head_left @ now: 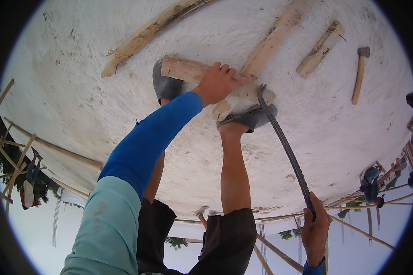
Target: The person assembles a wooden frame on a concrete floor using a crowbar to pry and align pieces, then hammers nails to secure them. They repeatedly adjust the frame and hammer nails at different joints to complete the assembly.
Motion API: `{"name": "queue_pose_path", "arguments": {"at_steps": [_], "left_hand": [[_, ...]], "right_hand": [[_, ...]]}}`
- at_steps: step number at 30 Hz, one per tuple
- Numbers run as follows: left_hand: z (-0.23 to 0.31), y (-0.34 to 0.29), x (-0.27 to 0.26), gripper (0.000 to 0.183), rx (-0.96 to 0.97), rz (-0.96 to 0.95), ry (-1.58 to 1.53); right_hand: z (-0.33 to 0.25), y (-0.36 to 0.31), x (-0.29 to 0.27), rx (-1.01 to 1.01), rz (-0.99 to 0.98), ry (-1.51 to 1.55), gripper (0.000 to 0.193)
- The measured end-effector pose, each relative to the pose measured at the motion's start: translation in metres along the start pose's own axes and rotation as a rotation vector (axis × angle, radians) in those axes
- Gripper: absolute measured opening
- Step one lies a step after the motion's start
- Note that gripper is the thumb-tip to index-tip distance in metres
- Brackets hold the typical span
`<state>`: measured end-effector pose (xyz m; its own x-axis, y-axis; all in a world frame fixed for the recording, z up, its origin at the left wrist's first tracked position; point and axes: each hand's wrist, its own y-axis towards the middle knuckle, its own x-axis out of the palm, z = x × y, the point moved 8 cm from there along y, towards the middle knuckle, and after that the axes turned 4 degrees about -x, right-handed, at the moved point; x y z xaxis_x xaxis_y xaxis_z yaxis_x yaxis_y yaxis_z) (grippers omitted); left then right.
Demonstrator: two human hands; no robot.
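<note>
The right hand is gripping the near end, probably the best hold, of a stiff-looking, dark, ribbed, hooked metal bar, while the left hand, grip unclear, is resting on a pale wooden board.

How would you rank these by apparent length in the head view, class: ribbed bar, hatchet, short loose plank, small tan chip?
1. Ribbed bar
2. Short loose plank and hatchet: too alike to rank
3. Small tan chip
</note>
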<state>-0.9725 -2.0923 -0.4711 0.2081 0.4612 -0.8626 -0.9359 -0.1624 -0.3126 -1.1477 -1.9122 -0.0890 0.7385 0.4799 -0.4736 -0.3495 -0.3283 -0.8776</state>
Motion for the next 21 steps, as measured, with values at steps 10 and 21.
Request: {"name": "queue_pose_path", "arguments": {"at_steps": [10,21], "left_hand": [[0.011,-0.005,-0.002,0.060,-0.076,-0.041,0.042],[0.005,-0.002,0.004,0.066,-0.095,-0.127,-0.025]], "right_hand": [[-0.051,0.069,-0.089,-0.213,-0.143,-0.251,0.043],[-0.090,0.153,-0.162,-0.082,-0.283,-0.514,0.038]]}}
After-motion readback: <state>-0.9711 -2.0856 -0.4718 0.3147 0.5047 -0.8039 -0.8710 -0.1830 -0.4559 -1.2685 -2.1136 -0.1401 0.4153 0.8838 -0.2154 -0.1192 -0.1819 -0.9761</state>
